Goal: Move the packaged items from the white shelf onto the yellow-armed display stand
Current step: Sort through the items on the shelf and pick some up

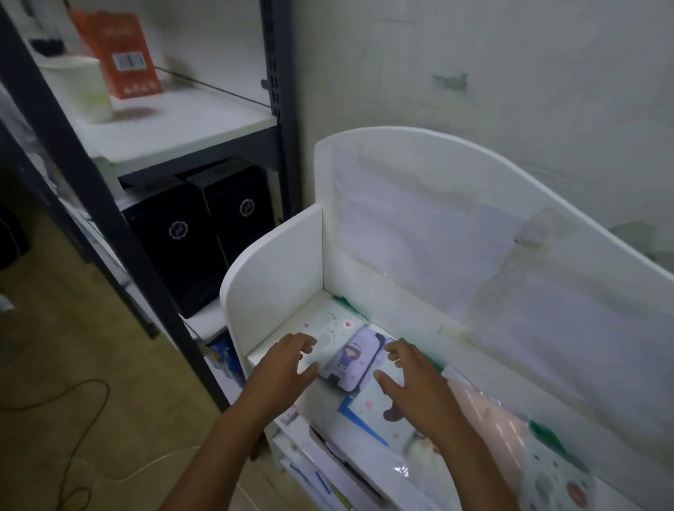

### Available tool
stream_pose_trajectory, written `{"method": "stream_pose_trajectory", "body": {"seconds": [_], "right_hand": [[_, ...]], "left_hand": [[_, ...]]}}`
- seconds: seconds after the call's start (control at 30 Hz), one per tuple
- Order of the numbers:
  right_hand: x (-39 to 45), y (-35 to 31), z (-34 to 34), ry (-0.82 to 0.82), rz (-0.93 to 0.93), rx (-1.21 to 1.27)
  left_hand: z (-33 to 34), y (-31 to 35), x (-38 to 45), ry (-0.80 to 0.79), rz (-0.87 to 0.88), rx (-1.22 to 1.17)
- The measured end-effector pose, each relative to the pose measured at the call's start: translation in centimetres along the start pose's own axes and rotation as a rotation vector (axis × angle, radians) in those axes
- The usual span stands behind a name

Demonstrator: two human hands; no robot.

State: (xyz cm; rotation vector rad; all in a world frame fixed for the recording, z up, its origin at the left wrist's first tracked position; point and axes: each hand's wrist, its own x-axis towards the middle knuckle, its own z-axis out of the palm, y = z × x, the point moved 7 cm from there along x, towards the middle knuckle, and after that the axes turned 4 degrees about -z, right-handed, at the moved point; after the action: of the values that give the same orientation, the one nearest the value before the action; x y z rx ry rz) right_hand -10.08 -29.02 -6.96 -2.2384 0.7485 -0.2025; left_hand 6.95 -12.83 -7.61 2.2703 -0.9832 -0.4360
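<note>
Brown floor (pixel 53 358) with trailing cable (pixel 89 399) at lower left. Nearest: left hand (pixel 284 363) and right hand (pixel 411 374), fingers spread and relaxed, gripping nothing, hovering over packaged items. Between them, purple phone-case package (pixel 352 362) lying flat on white shelf (pixel 272 291). Beyond: dark metal rack (pixel 274 98) holding black boxes (pixel 213 230), orange package (pixel 118 52), white cup (pixel 84 89).

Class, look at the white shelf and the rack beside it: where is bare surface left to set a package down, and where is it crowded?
Free: the rack board right of the white cup and orange package. Crowded: the white shelf top, where the left hand and right hand hover over the purple package among overlapping packets.
</note>
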Motion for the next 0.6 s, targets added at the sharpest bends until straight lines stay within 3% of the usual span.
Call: {"method": "stream_pose_trajectory", "body": {"seconds": [0.3,0.6], "right_hand": [[2.5,-0.2,0.3,0.032,0.102,-0.078],[1.8,-1.3,2.5,0.232,0.145,-0.091]], "left_hand": [[0.8,-1.6,6.1,-0.077,0.0,0.087],[2.7,-4.8,8.3,-0.17,0.026,0.211]]}}
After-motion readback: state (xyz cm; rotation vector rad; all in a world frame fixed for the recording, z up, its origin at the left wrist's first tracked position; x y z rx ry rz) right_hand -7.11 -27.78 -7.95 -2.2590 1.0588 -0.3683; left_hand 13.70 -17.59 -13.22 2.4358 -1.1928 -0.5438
